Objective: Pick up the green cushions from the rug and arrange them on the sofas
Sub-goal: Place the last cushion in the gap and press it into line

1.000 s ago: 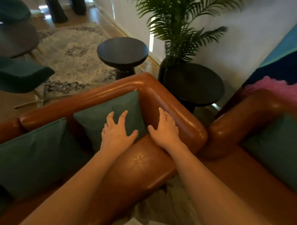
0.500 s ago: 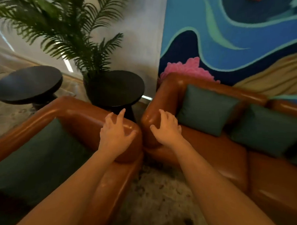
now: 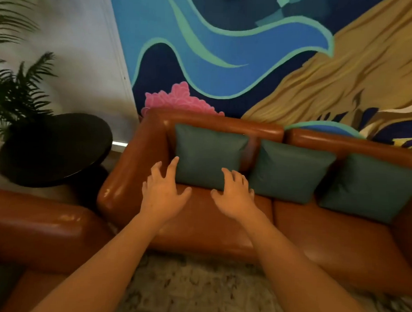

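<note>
Three green cushions lean upright against the back of a brown leather sofa (image 3: 326, 234): the left cushion (image 3: 207, 151), the middle cushion (image 3: 291, 169) and the right cushion (image 3: 373, 186). My left hand (image 3: 162, 194) hovers with fingers spread at the lower left corner of the left cushion. My right hand (image 3: 236, 195) is spread too, its fingertips at that cushion's lower right edge. Neither hand holds anything. The armrest of a second brown sofa (image 3: 32, 228) fills the lower left.
A round black side table (image 3: 56, 149) stands in the corner between the sofas, with a potted palm (image 3: 12, 90) behind it. A pale patterned rug (image 3: 194, 289) lies below my arms. A painted mural (image 3: 252, 51) covers the wall behind the sofa.
My view has swung right from the first sofa to the sofa under the mural. Both hands left the first sofa's cushion and armrest and now reach the left cushion here.
</note>
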Tool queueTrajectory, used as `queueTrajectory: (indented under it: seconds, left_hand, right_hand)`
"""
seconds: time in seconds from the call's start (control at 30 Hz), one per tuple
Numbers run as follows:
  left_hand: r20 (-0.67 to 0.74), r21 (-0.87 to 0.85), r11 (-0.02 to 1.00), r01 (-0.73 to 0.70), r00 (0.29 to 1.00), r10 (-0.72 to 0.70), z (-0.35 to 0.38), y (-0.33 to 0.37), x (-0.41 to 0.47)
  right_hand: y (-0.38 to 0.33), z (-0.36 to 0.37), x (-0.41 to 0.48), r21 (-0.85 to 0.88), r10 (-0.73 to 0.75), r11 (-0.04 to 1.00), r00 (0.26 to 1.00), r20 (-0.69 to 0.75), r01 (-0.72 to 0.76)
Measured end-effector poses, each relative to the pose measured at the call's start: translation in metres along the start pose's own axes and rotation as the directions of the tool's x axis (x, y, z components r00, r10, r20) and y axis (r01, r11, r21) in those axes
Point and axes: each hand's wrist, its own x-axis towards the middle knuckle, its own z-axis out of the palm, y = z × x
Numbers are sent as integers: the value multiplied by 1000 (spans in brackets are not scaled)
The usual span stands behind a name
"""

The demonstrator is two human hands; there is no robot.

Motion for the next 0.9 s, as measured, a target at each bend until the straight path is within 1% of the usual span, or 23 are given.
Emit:
queueTrajectory:
  seconds: [0.17,0.37,0.5,0.6,0.67,0.73,0.9]
  left_hand:
    - [24,37,999,-37,999,36,27,33,63]
    - [70,92,993,-70,996,64,58,48,148]
    - [101,106,987,-119,989,109,84,57,222]
    - [161,117,980,-161,977,141,101,66,281]
    - [206,141,966,-216,961,185,111,72,313]
    - [253,161,953,-257,944,212,121,75,345]
    - [333,186,939,-290,918,217,146,77,411]
  right_hand:
    - [36,-26,55,38,49,998,998,-31,-48]
    - [58,-41,124,63,123,991,992,-23,-121]
    - [69,-47,186,75,172,983,984,-36,-169]
    - [75,-57,234,97,251,964,967,-40,-246]
    - [78,-62,260,102,290,953,956,-36,-285]
    - [80,-64,286,111,313,945,949,-36,-308]
    - [84,-60,338,101,338,937,941,-20,-335]
